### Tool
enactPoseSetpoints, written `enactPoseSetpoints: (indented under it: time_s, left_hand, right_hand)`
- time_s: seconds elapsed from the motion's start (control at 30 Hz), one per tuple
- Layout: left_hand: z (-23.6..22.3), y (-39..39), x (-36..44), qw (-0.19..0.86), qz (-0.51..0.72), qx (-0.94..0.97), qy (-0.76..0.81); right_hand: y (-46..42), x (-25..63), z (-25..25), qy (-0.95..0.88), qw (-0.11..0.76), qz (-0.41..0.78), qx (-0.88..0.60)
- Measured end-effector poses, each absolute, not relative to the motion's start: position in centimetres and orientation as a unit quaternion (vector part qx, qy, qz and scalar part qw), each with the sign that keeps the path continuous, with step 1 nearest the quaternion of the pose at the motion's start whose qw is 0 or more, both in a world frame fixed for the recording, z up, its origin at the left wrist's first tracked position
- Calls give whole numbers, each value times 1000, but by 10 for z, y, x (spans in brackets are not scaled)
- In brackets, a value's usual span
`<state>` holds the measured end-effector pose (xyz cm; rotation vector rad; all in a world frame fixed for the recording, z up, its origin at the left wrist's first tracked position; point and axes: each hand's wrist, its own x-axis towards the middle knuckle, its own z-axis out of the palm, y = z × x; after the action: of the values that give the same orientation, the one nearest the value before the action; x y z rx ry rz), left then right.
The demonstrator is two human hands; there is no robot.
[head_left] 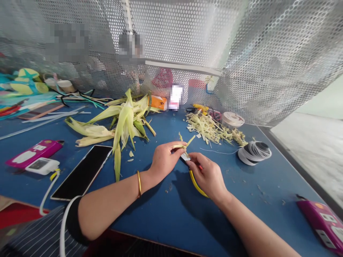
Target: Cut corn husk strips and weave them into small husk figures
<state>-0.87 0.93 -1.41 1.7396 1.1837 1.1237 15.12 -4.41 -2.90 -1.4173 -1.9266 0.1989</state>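
Note:
My left hand (166, 159), with a gold bangle at the wrist, is closed in a pinch on pale green corn husk strips (190, 140). Their ends poke out past the fingertips. Close beside it, my right hand (208, 175) is wrapped round scissors with a yellow handle (197, 184) and a bit of red. The silver blade (184, 156) meets the strips near my left fingers; whether it is cutting into them is hidden. Just left of my hands lies a pile of corn husks (127, 116).
Husk shavings (205, 126), a tape roll (232, 119) and a grey-and-white thread spool (254, 153) lie to the right. At left are a black phone (83, 173) and a magenta device (34, 153); another magenta device (320, 221) sits lower right. Perforated metal sheeting (182, 35) rises behind.

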Motion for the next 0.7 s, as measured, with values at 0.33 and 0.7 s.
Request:
enactPoseSetpoints:
  time_s: [0.33, 0.7]
  left_hand:
    - [-24, 19, -15, 174, 300, 800, 490]
    - [-41, 32, -17, 175, 230, 800, 526]
  right_hand:
    - [-36, 168, -15, -767, 28, -46, -639]
    - [-50, 168, -3, -786, -76, 9, -613]
